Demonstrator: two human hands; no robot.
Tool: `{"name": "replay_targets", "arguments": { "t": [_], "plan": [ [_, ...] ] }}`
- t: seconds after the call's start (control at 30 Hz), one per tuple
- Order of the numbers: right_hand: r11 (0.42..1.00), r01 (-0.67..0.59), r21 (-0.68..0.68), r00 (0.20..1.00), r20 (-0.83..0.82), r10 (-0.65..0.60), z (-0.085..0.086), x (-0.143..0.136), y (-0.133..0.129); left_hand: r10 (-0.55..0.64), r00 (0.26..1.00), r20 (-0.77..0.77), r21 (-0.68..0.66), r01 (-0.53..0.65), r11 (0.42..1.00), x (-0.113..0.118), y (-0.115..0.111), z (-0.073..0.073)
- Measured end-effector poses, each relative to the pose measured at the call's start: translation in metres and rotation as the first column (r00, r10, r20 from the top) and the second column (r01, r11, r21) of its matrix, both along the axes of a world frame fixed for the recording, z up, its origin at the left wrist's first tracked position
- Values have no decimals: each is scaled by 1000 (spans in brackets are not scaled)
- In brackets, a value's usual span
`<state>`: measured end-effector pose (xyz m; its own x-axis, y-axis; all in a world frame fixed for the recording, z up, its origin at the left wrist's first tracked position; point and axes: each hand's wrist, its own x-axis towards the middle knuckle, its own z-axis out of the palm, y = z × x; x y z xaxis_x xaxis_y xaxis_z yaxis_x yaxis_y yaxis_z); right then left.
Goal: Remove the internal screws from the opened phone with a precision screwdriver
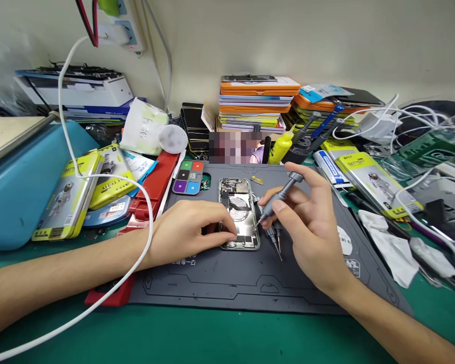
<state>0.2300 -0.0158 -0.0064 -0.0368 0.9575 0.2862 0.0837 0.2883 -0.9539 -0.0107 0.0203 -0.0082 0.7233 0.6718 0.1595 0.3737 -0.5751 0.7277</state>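
Note:
An opened phone (246, 222) lies on the grey work mat (220, 283), with its inner parts and a round coil showing. My left hand (189, 227) comes over its left edge, thumb and forefinger drawn together at the lower inside. Whatever lies between those fingertips is too small to make out. In my right hand (311, 227) is a grey precision screwdriver (278, 197), slanted, its tip at the phone's right inner edge. More screwdrivers (275, 237) rest on the mat just right of the phone, beneath that hand.
A coloured screw-sorting pad (188, 177) sits behind the phone. Yellow battery packs (70, 197) lie left, and others (379, 184) right. A white cable (148, 212) loops across my left forearm. Orange boxes (256, 91) and a yellow bottle (282, 146) stand behind.

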Motion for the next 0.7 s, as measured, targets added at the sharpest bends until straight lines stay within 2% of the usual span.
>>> {"name": "replay_targets", "arguments": {
  "t": [0.27, 0.4, 0.53, 0.7],
  "plan": [
    [1000, 0, 20, 1000, 21, 0, 0, -1, 2, 72, 997, -31, -10, -73, 997, -1, -1, 4],
    [994, 91, 55, 994, 56, -94, 9, 10, 9, 99, 995, -18, -2, -99, 995, -1, -3, 5],
    [990, 138, 40, 965, 218, -144, 15, 25, 21, 110, 994, -26, 10, -110, 994, -1, -4, 6],
    [985, 165, 56, 831, 530, -169, 15, 29, 25, 126, 991, -38, 13, -125, 992, 1, -3, 7]
  ]
}}
